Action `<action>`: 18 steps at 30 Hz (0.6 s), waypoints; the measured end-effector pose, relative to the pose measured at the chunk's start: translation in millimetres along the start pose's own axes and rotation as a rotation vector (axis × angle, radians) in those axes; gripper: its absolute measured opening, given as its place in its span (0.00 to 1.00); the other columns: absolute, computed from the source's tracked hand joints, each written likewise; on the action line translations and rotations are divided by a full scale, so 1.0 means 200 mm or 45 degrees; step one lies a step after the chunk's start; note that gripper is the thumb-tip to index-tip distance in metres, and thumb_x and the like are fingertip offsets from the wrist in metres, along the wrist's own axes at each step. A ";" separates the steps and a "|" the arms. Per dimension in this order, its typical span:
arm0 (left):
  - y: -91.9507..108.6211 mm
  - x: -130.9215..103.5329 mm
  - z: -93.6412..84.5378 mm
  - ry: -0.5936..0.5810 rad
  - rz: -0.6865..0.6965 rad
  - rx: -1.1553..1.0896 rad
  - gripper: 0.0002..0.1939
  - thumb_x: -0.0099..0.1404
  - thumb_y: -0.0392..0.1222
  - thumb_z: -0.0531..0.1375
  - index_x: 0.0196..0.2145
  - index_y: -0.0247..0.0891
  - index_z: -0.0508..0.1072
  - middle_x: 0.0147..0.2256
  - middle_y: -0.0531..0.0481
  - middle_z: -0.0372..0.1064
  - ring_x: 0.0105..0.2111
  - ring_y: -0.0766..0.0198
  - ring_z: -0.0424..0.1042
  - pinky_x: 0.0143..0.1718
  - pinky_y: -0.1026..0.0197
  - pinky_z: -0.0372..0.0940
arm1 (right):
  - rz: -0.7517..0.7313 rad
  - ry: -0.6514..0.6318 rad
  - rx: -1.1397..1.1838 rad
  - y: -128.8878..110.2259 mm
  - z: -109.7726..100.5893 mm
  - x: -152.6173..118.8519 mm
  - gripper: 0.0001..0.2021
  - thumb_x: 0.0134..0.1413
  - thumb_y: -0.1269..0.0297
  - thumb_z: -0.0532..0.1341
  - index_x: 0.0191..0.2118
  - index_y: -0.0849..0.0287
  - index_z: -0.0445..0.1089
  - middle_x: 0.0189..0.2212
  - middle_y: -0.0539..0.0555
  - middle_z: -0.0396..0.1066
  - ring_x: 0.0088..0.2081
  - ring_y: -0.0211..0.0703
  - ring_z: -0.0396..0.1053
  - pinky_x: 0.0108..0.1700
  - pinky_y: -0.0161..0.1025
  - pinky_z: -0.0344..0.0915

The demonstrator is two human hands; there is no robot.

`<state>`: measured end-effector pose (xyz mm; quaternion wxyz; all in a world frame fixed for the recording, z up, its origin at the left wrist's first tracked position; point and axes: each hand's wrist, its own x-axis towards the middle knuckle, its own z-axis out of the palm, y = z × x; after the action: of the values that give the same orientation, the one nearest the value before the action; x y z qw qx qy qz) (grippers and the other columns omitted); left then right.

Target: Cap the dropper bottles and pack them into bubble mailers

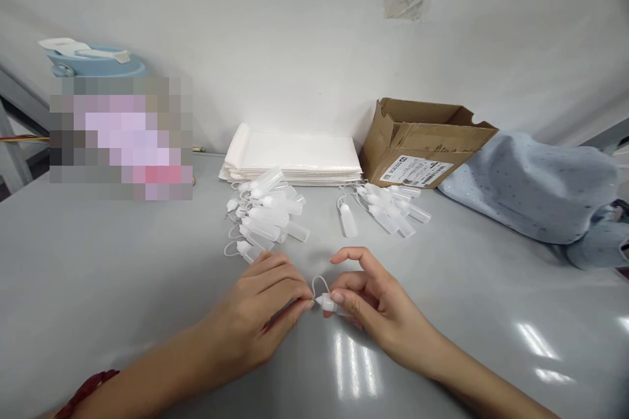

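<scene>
Between my fingers is a small translucent dropper bottle (326, 302) with a pointed nozzle and a thin looped strap. My right hand (376, 308) grips its body, which lies sideways with the nozzle facing left. The thumb and fingertips of my left hand (270, 308) pinch the end of the strap at the nozzle tip; the small cap there is mostly hidden by the fingers. Beyond my left hand lies a pile of similar bottles (268, 217). A second group of bottles (390, 209) rests farther right, with a single bottle (348, 220) beside it.
A stack of white padded envelopes (299, 154) lies against the wall. To its right stands an open cardboard box (432, 141) with a label, next to a bluish cloth (535, 183). A blue lidded container (103, 62) and a blurred-out patch are at the left of the grey table (122, 275).
</scene>
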<state>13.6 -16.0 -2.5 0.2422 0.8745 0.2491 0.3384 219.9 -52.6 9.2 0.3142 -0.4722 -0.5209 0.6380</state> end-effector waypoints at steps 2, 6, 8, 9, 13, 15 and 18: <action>0.00 -0.01 0.00 -0.021 -0.015 0.012 0.08 0.65 0.28 0.54 0.36 0.40 0.69 0.30 0.53 0.70 0.31 0.63 0.66 0.34 0.58 0.62 | -0.042 -0.009 -0.046 0.01 0.00 0.00 0.11 0.63 0.59 0.54 0.48 0.53 0.54 0.28 0.47 0.68 0.24 0.33 0.53 0.27 0.33 0.52; 0.00 0.00 -0.01 -0.053 -0.001 0.048 0.09 0.65 0.28 0.53 0.36 0.39 0.69 0.30 0.52 0.70 0.31 0.63 0.66 0.35 0.58 0.61 | -0.134 -0.009 -0.220 0.02 0.00 0.00 0.11 0.64 0.60 0.53 0.49 0.53 0.54 0.29 0.48 0.67 0.25 0.34 0.57 0.27 0.33 0.55; 0.00 0.01 -0.02 -0.050 0.019 0.067 0.07 0.65 0.28 0.55 0.36 0.38 0.69 0.30 0.52 0.70 0.32 0.63 0.66 0.36 0.58 0.61 | -0.222 0.005 -0.376 0.03 0.00 0.00 0.12 0.63 0.61 0.53 0.50 0.52 0.53 0.30 0.49 0.66 0.29 0.37 0.63 0.30 0.35 0.60; -0.01 0.02 -0.04 -0.043 0.026 0.080 0.07 0.65 0.28 0.55 0.35 0.38 0.69 0.30 0.52 0.70 0.32 0.64 0.66 0.37 0.58 0.62 | -0.286 0.027 -0.471 0.03 -0.01 0.00 0.12 0.63 0.62 0.54 0.50 0.52 0.53 0.32 0.50 0.67 0.32 0.38 0.65 0.33 0.36 0.62; -0.03 0.04 -0.11 0.156 -0.015 0.208 0.05 0.65 0.30 0.57 0.34 0.38 0.70 0.30 0.53 0.71 0.32 0.65 0.68 0.37 0.61 0.63 | -0.648 0.235 -1.004 0.05 -0.08 0.03 0.15 0.63 0.63 0.54 0.53 0.54 0.53 0.45 0.58 0.67 0.45 0.47 0.66 0.45 0.46 0.66; -0.05 0.04 -0.16 0.382 -0.150 0.324 0.03 0.65 0.33 0.57 0.34 0.39 0.70 0.31 0.54 0.70 0.32 0.66 0.68 0.35 0.62 0.63 | -0.789 0.338 -1.288 0.06 -0.13 0.06 0.20 0.63 0.61 0.55 0.58 0.58 0.51 0.52 0.63 0.63 0.53 0.53 0.61 0.52 0.53 0.62; -0.10 0.04 -0.22 0.656 -0.383 0.466 0.03 0.66 0.38 0.57 0.34 0.40 0.71 0.33 0.57 0.69 0.33 0.67 0.67 0.36 0.63 0.62 | -0.787 0.384 -1.590 0.08 -0.18 0.10 0.27 0.63 0.56 0.53 0.63 0.61 0.48 0.60 0.66 0.57 0.61 0.60 0.51 0.57 0.60 0.57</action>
<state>-18.6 15.3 17.8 0.0575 0.7427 0.4849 0.4582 248.2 -25.1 -11.5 0.2201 -0.4778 -0.8499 0.0299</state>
